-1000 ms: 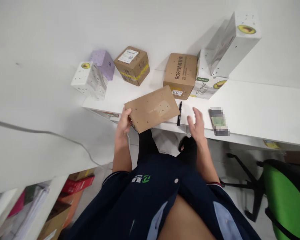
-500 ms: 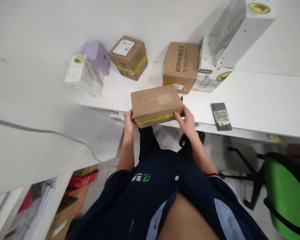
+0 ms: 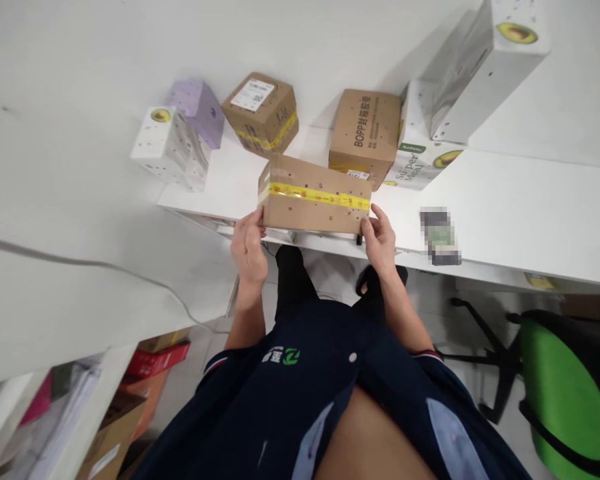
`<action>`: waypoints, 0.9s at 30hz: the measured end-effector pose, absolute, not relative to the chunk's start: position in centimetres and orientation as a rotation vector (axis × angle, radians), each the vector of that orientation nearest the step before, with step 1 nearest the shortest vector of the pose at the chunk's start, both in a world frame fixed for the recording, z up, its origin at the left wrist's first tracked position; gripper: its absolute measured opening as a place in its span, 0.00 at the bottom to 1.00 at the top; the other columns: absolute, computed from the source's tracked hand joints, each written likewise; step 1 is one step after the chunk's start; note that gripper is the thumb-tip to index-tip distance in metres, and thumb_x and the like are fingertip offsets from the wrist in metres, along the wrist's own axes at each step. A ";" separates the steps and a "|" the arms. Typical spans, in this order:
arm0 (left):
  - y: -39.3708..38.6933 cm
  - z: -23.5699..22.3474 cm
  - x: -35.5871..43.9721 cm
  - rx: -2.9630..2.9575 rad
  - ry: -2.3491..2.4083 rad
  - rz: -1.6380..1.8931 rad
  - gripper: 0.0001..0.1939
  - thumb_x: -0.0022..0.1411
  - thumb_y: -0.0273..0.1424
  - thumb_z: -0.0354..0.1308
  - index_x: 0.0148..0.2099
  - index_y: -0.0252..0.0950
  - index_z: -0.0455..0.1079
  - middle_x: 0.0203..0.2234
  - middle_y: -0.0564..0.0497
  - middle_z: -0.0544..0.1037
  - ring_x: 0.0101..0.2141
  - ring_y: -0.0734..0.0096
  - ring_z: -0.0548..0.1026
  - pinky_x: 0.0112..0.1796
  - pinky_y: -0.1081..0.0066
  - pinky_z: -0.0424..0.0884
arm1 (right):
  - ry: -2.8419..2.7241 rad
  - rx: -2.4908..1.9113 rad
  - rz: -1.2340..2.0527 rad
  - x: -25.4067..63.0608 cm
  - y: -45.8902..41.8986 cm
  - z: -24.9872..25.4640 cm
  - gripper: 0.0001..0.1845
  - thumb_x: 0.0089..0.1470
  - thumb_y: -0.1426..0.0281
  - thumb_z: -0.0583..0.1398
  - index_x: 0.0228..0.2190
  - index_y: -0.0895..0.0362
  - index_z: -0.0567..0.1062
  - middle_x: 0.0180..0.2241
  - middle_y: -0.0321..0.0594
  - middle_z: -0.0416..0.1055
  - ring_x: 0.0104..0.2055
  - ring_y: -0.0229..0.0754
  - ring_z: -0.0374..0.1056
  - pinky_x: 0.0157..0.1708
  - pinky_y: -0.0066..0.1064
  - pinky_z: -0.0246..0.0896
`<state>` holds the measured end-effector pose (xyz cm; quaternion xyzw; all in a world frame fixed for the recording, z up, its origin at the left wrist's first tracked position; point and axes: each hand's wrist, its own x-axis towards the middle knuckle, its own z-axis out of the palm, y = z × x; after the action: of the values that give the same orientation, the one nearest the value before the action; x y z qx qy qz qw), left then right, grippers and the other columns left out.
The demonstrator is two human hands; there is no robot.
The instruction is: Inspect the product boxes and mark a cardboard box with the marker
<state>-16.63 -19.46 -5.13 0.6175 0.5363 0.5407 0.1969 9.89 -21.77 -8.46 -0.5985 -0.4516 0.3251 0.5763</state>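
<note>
I hold a flat brown cardboard box (image 3: 314, 195) with a strip of yellow tape across it, tipped up so the taped face looks at me, above the front edge of the white table (image 3: 505, 200). My left hand (image 3: 249, 245) grips its lower left corner. My right hand (image 3: 379, 239) grips its lower right corner. A black pen lies mostly hidden behind the box and my right hand.
Behind stand a brown printed carton (image 3: 366, 133), a taped brown parcel (image 3: 263, 113), a purple box (image 3: 197, 112) and white avocado-print boxes (image 3: 173, 145) (image 3: 480, 63). A phone (image 3: 439, 235) lies at the right. A green chair (image 3: 565, 393) stands at lower right, shelves (image 3: 80, 413) at lower left.
My right hand came in from open above the table and took the box's right end. Both hands turned the box so its yellow-taped face now points toward me.
</note>
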 end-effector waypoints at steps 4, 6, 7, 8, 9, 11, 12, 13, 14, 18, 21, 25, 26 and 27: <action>-20.6 -2.7 -15.5 2.080 1.520 1.593 0.20 0.69 0.42 0.52 0.57 0.40 0.73 0.53 0.44 0.75 0.54 0.61 0.72 0.54 0.60 0.69 | -1.072 -1.411 0.842 8.7 -21.4 -10.5 0.36 0.59 0.47 0.54 0.61 0.54 0.62 0.29 0.37 0.71 0.31 0.41 0.66 0.36 0.37 0.67; -20.7 -2.3 -14.8 2.173 1.539 1.580 0.20 0.68 0.41 0.54 0.56 0.39 0.72 0.54 0.43 0.74 0.53 0.61 0.72 0.51 0.61 0.71 | -1.119 -1.480 0.872 8.2 -21.2 -11.5 0.36 0.61 0.49 0.51 0.63 0.56 0.61 0.28 0.38 0.70 0.30 0.42 0.67 0.35 0.38 0.67; -20.7 -2.3 -14.3 2.220 1.545 1.577 0.20 0.67 0.41 0.54 0.56 0.39 0.73 0.54 0.42 0.73 0.53 0.60 0.73 0.50 0.61 0.71 | -1.158 -1.531 0.862 8.1 -21.1 -11.8 0.35 0.62 0.49 0.50 0.63 0.57 0.61 0.29 0.39 0.70 0.30 0.43 0.67 0.35 0.39 0.68; -20.7 -2.3 -13.8 2.270 1.551 1.573 0.19 0.66 0.41 0.55 0.55 0.38 0.73 0.54 0.41 0.74 0.52 0.60 0.73 0.50 0.61 0.70 | -1.204 -1.587 0.827 8.1 -21.1 -12.0 0.35 0.62 0.50 0.50 0.62 0.57 0.63 0.30 0.41 0.71 0.31 0.44 0.68 0.37 0.41 0.68; -20.6 -2.3 -13.3 2.323 1.551 1.567 0.18 0.65 0.41 0.57 0.53 0.39 0.74 0.54 0.41 0.74 0.51 0.59 0.73 0.49 0.61 0.70 | -1.252 -1.638 0.771 8.2 -21.1 -12.2 0.33 0.62 0.51 0.50 0.61 0.58 0.65 0.32 0.43 0.71 0.33 0.45 0.68 0.39 0.42 0.68; -20.5 -2.3 -12.2 2.419 1.539 1.536 0.17 0.64 0.41 0.58 0.52 0.39 0.75 0.52 0.41 0.74 0.49 0.59 0.72 0.49 0.60 0.68 | -1.328 -1.698 0.658 8.7 -21.1 -12.0 0.31 0.62 0.51 0.51 0.56 0.59 0.71 0.37 0.48 0.70 0.37 0.47 0.69 0.43 0.45 0.68; -20.5 -2.2 -11.6 2.457 1.531 1.509 0.17 0.64 0.41 0.59 0.51 0.40 0.76 0.52 0.41 0.74 0.49 0.59 0.72 0.49 0.60 0.67 | -1.343 -1.702 0.631 9.0 -21.3 -11.7 0.30 0.62 0.51 0.51 0.54 0.59 0.72 0.39 0.50 0.69 0.38 0.47 0.70 0.44 0.46 0.69; -20.4 -2.1 -11.1 2.485 1.519 1.475 0.17 0.63 0.41 0.59 0.51 0.41 0.76 0.52 0.41 0.74 0.49 0.58 0.72 0.49 0.60 0.66 | -1.341 -1.691 0.634 9.3 -21.4 -11.3 0.30 0.63 0.51 0.50 0.53 0.59 0.73 0.40 0.50 0.69 0.37 0.47 0.70 0.43 0.45 0.69; -20.4 -2.0 -10.7 2.504 1.502 1.440 0.17 0.63 0.41 0.59 0.51 0.41 0.76 0.53 0.41 0.73 0.49 0.58 0.71 0.49 0.59 0.65 | -1.318 -1.667 0.652 9.5 -21.7 -10.7 0.30 0.64 0.50 0.49 0.53 0.58 0.73 0.41 0.50 0.69 0.36 0.45 0.70 0.41 0.44 0.70; -19.8 -1.7 -9.9 2.552 1.427 1.320 0.19 0.63 0.41 0.59 0.54 0.43 0.75 0.56 0.41 0.71 0.50 0.56 0.69 0.51 0.57 0.63 | -1.165 -1.510 0.692 9.9 -22.7 -7.8 0.33 0.64 0.46 0.43 0.58 0.53 0.68 0.46 0.48 0.69 0.33 0.41 0.70 0.32 0.38 0.71; -19.5 -1.5 -10.2 2.612 1.392 1.265 0.19 0.62 0.41 0.59 0.54 0.44 0.74 0.56 0.43 0.72 0.51 0.57 0.69 0.51 0.56 0.62 | -1.210 -1.445 0.611 9.6 -23.1 -5.8 0.37 0.61 0.43 0.45 0.63 0.50 0.60 0.50 0.48 0.67 0.38 0.43 0.70 0.34 0.39 0.72; -19.4 -1.6 -10.9 2.648 1.262 1.260 0.20 0.61 0.42 0.60 0.54 0.45 0.74 0.56 0.43 0.70 0.52 0.57 0.69 0.53 0.56 0.62 | -1.284 -1.472 0.496 8.5 -22.8 -4.0 0.45 0.57 0.44 0.55 0.68 0.46 0.48 0.55 0.48 0.62 0.46 0.45 0.66 0.42 0.42 0.72; -19.4 -1.8 -11.0 2.615 1.236 1.272 0.20 0.61 0.42 0.60 0.54 0.45 0.74 0.56 0.43 0.70 0.53 0.57 0.68 0.53 0.56 0.63 | -1.287 -1.473 0.505 8.3 -22.6 -3.7 0.46 0.57 0.45 0.56 0.68 0.46 0.46 0.56 0.48 0.61 0.46 0.45 0.65 0.43 0.42 0.72; -19.3 -2.2 -11.1 2.548 1.236 1.311 0.20 0.61 0.43 0.59 0.54 0.44 0.74 0.56 0.43 0.69 0.53 0.56 0.68 0.53 0.56 0.64 | -1.284 -1.469 0.530 8.1 -22.5 -3.5 0.46 0.57 0.46 0.56 0.69 0.46 0.45 0.56 0.48 0.61 0.46 0.45 0.65 0.42 0.41 0.72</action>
<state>-11.13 -19.34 -2.19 0.8164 0.3959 0.4202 0.0107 8.14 -22.47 -3.51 -0.6157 -0.5382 0.2219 0.5311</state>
